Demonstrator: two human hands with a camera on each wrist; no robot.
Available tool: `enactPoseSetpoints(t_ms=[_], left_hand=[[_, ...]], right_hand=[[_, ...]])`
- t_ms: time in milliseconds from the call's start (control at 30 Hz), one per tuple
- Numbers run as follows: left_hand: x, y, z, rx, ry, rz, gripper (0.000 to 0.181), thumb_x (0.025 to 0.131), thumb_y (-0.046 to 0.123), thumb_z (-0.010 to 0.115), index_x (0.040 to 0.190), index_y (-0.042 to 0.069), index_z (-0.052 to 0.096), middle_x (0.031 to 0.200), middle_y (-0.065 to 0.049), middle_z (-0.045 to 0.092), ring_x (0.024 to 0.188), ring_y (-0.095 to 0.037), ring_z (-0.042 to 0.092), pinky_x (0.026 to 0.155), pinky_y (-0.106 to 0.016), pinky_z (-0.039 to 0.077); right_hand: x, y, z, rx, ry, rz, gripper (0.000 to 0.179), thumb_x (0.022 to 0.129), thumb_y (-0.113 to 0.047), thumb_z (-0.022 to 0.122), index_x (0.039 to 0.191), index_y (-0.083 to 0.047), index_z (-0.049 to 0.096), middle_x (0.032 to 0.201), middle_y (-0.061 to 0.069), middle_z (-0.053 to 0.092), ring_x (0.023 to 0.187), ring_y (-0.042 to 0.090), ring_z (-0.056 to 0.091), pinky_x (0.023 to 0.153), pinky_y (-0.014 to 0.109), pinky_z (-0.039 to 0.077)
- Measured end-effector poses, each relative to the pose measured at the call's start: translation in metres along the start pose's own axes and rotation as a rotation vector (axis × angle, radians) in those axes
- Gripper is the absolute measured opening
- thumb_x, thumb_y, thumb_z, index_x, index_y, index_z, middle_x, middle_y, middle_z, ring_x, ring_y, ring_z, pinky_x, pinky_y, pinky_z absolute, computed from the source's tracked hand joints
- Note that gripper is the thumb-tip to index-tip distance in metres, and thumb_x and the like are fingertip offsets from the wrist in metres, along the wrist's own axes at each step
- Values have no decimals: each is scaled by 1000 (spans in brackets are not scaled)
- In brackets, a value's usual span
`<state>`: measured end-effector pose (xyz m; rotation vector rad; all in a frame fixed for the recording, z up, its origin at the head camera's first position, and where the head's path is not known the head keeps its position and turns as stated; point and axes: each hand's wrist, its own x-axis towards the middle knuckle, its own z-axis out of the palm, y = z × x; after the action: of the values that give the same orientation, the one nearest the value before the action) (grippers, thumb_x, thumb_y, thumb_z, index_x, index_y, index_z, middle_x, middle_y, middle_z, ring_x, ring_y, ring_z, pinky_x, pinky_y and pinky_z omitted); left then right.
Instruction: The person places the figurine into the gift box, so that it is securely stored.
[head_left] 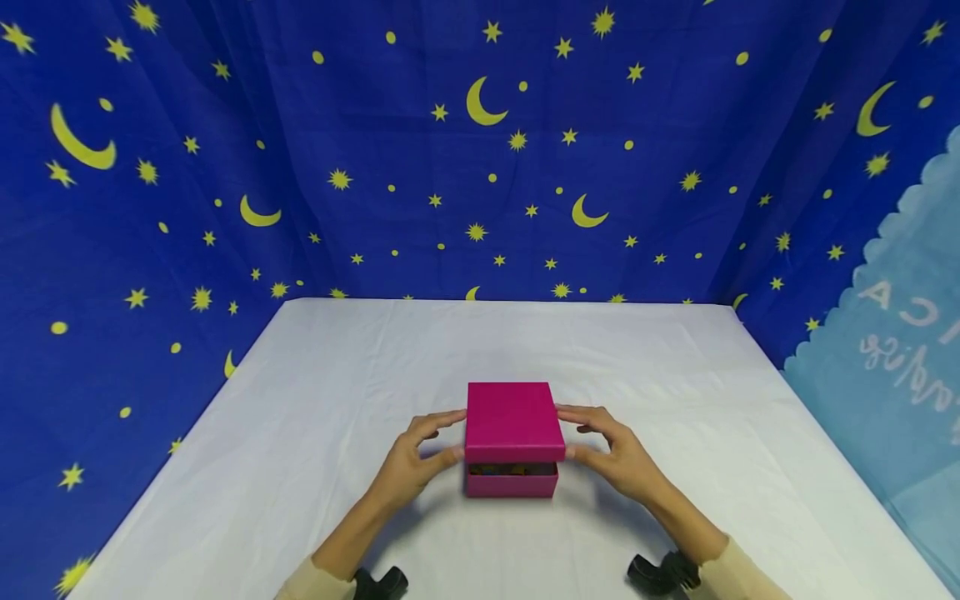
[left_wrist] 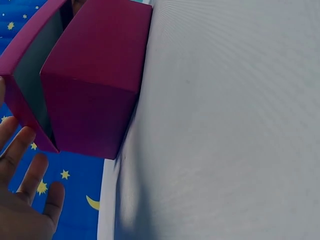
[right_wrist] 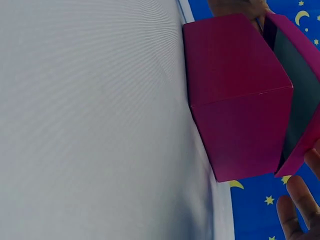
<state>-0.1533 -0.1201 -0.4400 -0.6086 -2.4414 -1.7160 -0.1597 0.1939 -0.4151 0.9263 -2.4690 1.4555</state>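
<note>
A magenta square box (head_left: pixel 512 485) stands on the table, with its matching lid (head_left: pixel 514 421) raised at the front edge and tilted above it. Through the gap at the front, small yellowish and blue contents show, too little to identify. My left hand (head_left: pixel 408 462) holds the lid's left side, thumb near the front corner and fingers farther back. On the opposite side, my right hand (head_left: pixel 615 458) holds the lid in the same manner. Both wrist views show a wedge-shaped gap between the lid (left_wrist: pixel 30 65) and the box (right_wrist: pixel 240 130), with the lid's pale inside visible.
White cloth covers the table (head_left: pixel 360 358). A blue curtain (head_left: pixel 420 150) with yellow moons and stars hangs behind and to the left. At the right hangs a light blue cloth (head_left: pixel 892 375) with pale lettering. Black wrist mounts (head_left: pixel 660 575) sit near both cuffs.
</note>
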Motion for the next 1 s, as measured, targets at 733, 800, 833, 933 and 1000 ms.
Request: enactPoseSetpoints(t_ms=[733, 800, 833, 933, 1000], left_hand=[[-9, 0, -2, -10, -103, -102, 51, 81, 28, 73, 129, 30, 55, 134, 1, 48, 125, -16, 37, 103, -57, 28], [-9, 0, -2, -4, -114, -112, 51, 81, 30, 73, 129, 31, 55, 134, 0, 47, 126, -19, 37, 103, -59, 28], [-9, -1, -2, 2, -118, -118, 51, 81, 30, 73, 128, 31, 55, 134, 0, 47, 126, -20, 36, 103, -59, 28], [-9, -2, -2, 17, -126, -138, 51, 80, 32, 73, 128, 33, 55, 132, 0, 47, 126, -22, 38, 103, -59, 28], [-9, -2, -2, 28, -133, -147, 51, 80, 33, 73, 127, 34, 55, 131, -1, 47, 125, -23, 39, 103, -59, 28]], right_hand=[[-10, -8, 7, -74, -6, -52, 50, 76, -5, 76, 122, -2, 58, 130, 16, 57, 115, 18, 50, 88, 32, 47], [-11, -5, 8, -90, -4, -62, 50, 75, -5, 76, 122, -2, 59, 128, 17, 58, 113, 19, 51, 87, 33, 47], [-11, -3, 9, -96, -4, -64, 50, 74, -5, 76, 122, -3, 59, 128, 17, 58, 113, 19, 51, 87, 34, 47], [-13, 8, 13, -116, 6, -70, 51, 73, -5, 77, 121, -4, 59, 128, 16, 58, 113, 19, 51, 86, 33, 47], [-14, 17, 15, -127, 11, -71, 53, 73, -7, 78, 122, -7, 59, 128, 13, 59, 113, 17, 51, 86, 32, 47]])
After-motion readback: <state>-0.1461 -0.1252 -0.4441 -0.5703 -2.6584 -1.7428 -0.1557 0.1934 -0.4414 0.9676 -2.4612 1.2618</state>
